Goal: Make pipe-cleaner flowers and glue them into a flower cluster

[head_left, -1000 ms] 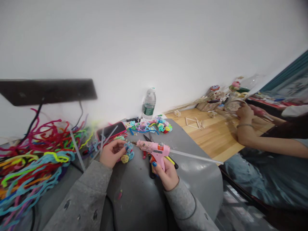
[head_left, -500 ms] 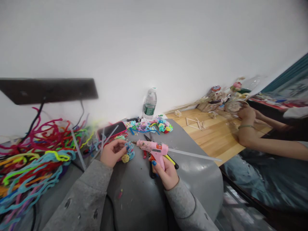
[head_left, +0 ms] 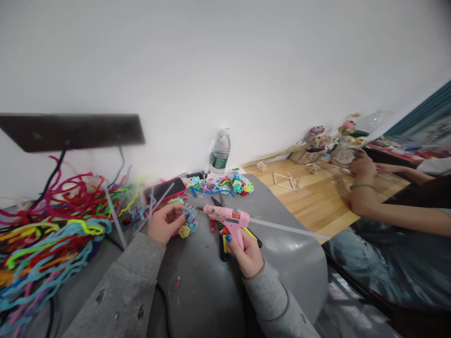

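Note:
My right hand (head_left: 245, 253) grips a pink hot glue gun (head_left: 227, 218) with a clear glue stick (head_left: 289, 228) trailing from its back; the nozzle points left. My left hand (head_left: 165, 222) pinches a small cluster of pipe-cleaner flowers (head_left: 188, 224), blue and yellow, resting on the grey table (head_left: 289, 256). The nozzle sits a short way right of the flowers. Scissors (head_left: 221, 241) lie on the table under the gun.
A big tangle of coloured pipe cleaners (head_left: 49, 230) fills the left. A phone in a red case (head_left: 164, 188), more finished flowers (head_left: 221, 182) and a water bottle (head_left: 220, 151) stand at the back. Another person's arm (head_left: 387, 206) works at a wooden table (head_left: 310, 197) on the right.
The glue gun has shifted slightly right and away from the flowers. My left hand stays on the flower cluster. The other person's hands have moved a little.

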`<action>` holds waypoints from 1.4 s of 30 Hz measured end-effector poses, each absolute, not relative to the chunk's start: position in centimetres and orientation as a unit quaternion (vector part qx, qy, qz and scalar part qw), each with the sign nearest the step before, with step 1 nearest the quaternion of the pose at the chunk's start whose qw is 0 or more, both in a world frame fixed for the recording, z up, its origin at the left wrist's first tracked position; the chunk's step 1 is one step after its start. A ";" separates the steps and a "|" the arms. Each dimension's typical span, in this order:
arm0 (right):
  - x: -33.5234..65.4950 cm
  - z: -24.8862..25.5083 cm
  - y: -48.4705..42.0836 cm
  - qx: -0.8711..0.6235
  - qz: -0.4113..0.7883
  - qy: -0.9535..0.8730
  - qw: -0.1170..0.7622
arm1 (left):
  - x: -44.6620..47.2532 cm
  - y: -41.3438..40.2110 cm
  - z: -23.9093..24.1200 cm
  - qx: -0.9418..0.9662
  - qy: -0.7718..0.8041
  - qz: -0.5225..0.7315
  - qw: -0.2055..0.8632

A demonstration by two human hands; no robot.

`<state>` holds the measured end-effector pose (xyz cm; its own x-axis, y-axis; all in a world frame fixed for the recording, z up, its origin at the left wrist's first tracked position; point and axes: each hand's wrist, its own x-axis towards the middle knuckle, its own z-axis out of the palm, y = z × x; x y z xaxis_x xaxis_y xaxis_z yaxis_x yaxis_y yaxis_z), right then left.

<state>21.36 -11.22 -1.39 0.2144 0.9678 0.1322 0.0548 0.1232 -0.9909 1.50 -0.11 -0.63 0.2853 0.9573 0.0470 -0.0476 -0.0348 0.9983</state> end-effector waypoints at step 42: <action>34.4 -1.2 -11.4 -0.746 0.379 -0.320 0.444 | 2.4 -1.1 0.1 0.525 0.404 0.467 0.585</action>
<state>34.43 -11.36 -1.17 0.5083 0.8137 -0.2820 0.1402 -0.4013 -0.9051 2.35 -1.09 0.12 0.2376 0.9712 0.0183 -0.1228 0.0113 0.9924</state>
